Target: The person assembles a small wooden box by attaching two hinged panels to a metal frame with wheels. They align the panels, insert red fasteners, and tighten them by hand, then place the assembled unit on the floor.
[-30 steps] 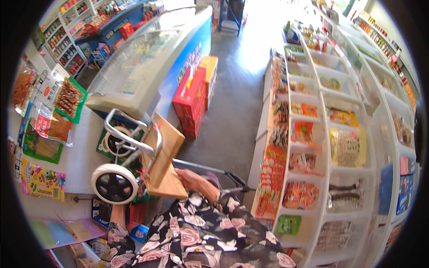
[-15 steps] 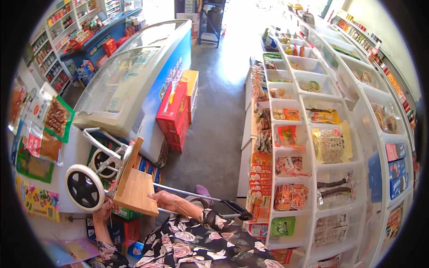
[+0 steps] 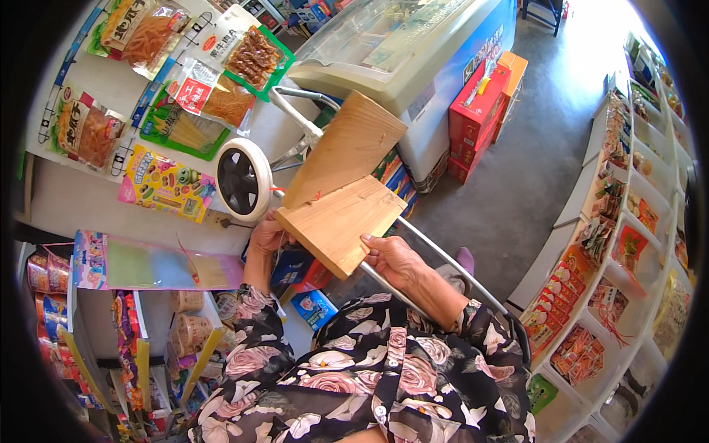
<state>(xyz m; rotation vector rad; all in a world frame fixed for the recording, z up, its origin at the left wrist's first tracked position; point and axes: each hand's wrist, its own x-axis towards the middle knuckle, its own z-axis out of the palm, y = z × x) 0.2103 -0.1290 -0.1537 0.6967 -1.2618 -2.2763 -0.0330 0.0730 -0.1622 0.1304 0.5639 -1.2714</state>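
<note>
A small cart with a white-tyred black wheel point(image 3: 244, 179) and a pale metal frame point(image 3: 299, 122) is tipped over in front of me. Two wooden boards are on it, meeting at an angle: an upright board point(image 3: 347, 148) and a flat wooden board point(image 3: 346, 221). My right hand point(image 3: 399, 260) grips the flat board's right edge, thumb on top and fingers beneath. Closed at that board's left corner, my left hand point(image 3: 267, 235) is partly hidden, with a thin pale strand hanging by its fingers. Red string bits show where the boards meet.
A chest freezer point(image 3: 413, 52) stands beyond the cart, with red boxes point(image 3: 480, 103) against its side. Snack packets point(image 3: 170, 184) hang on the left wall, above shelves of goods point(image 3: 140, 347). Clear bins of snacks point(image 3: 576, 354) line the right, across a grey floor point(image 3: 509, 184).
My view has turned left, so the cart, freezer and bins appear farther right and more of the left wall shows. Both hands stay at the same wooden board.
</note>
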